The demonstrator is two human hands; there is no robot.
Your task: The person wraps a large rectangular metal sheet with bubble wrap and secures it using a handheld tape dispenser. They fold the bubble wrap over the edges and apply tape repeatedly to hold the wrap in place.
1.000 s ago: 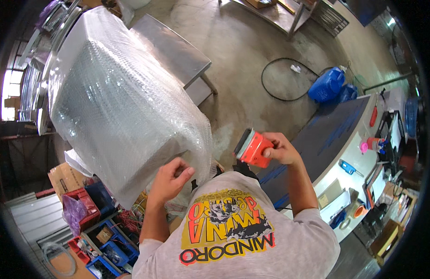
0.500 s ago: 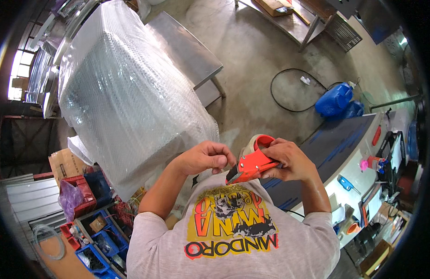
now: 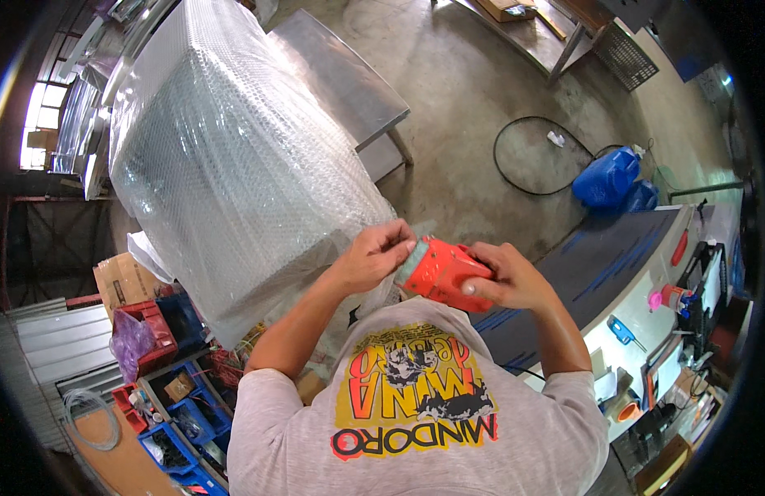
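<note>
A red hand-held tape dispenser [image 3: 445, 271] is in front of my chest, gripped by my right hand [image 3: 515, 279] with the thumb across its near side. A roll of clear packing tape [image 3: 411, 264] shows at its left end. My left hand [image 3: 372, 258] is closed in a pinch at that end, fingertips at the tape; the bit between them is too small to see clearly. Just beyond my left hand stands a large block-shaped load under clear bubble wrap [image 3: 234, 157], its near corner close to my fingers.
A metal table [image 3: 349, 78] stands behind the wrapped load. To the right are a dark-topped workbench [image 3: 581, 273], a blue jerrycan [image 3: 606, 178] and a black hose loop [image 3: 500, 157] on the floor. Blue bins [image 3: 163, 450] and a red crate [image 3: 157, 335] sit at lower left.
The dispenser has turned in my right hand, so its tape end now faces left. My left hand has risen slightly and meets that end.
</note>
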